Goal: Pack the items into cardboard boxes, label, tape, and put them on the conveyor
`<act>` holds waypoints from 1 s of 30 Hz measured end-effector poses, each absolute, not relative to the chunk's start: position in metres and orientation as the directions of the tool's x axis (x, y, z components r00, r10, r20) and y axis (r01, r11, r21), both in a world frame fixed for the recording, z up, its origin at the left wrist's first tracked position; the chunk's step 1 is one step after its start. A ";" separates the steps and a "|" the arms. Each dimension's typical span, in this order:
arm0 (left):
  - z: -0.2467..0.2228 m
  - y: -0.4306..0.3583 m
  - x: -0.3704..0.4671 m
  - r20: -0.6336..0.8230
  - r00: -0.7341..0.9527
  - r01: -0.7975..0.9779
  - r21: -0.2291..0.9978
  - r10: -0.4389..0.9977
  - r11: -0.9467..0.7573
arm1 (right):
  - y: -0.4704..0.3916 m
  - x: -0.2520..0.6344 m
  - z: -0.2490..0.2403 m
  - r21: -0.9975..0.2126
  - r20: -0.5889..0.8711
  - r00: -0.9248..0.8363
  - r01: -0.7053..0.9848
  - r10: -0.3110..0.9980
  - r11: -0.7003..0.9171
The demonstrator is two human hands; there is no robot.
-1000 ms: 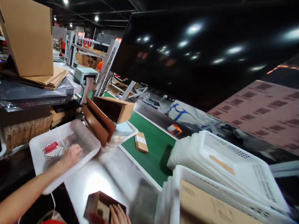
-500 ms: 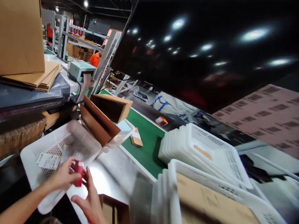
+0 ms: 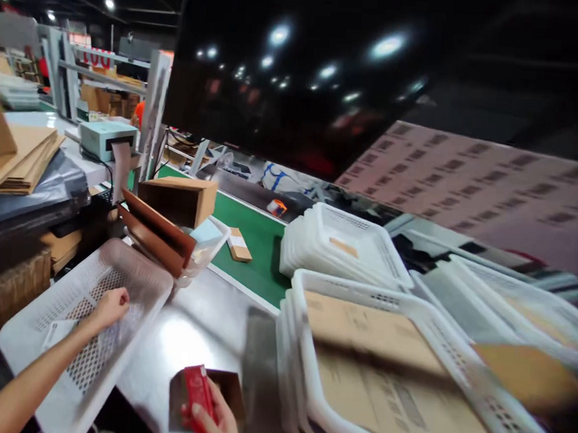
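Note:
My right hand (image 3: pixel 220 413) is closed around a small red box (image 3: pixel 198 387). It holds the box over a small open cardboard box (image 3: pixel 234 394) at the front of the metal table. My left hand (image 3: pixel 112 307) is above a white plastic basket (image 3: pixel 155 271), its fingers curled together. What they hold, if anything, I cannot make out. Inside the basket, a white printed label (image 3: pixel 59 334) lies partly behind my left forearm, and something like clear plastic shows below the hand.
Stacked white baskets (image 3: pixel 296 346) with flat cardboard in the top one stand to the right. Behind, a green conveyor belt (image 3: pixel 224 213) carries a small brown carton (image 3: pixel 240 245). Open brown boxes (image 3: pixel 205 202) stand past the left basket. A large dark screen (image 3: pixel 276 99) hangs above.
The red box has passed from my left hand to my right, which has moved over the open carton. My left hand has drawn back over the basket. The view has swung right.

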State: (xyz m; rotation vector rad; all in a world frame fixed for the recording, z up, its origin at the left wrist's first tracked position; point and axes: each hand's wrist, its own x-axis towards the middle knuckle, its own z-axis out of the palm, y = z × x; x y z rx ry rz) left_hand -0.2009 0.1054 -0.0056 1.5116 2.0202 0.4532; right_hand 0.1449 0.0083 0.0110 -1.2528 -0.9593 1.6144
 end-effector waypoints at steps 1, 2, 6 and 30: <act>-0.003 0.104 -0.201 -0.217 -0.181 0.777 0.566 0.959 0.275 | 0.007 0.146 0.009 -0.920 -0.331 -0.105 -0.186 0.938 -0.346; -0.002 0.102 -0.200 -0.199 -0.162 0.796 0.553 0.967 0.247 | 0.007 0.145 0.007 -0.912 -0.343 -0.087 -0.207 0.935 -0.354; -0.002 0.101 -0.184 -0.192 -0.133 0.841 0.497 0.972 0.213 | 0.013 0.139 0.003 -0.897 -0.335 -0.115 -0.264 0.935 -0.354; 0.042 -0.011 -0.024 0.327 -0.069 0.512 0.823 0.942 -0.248 | 0.024 0.184 0.049 -0.904 -0.238 -0.472 -0.211 0.849 -0.371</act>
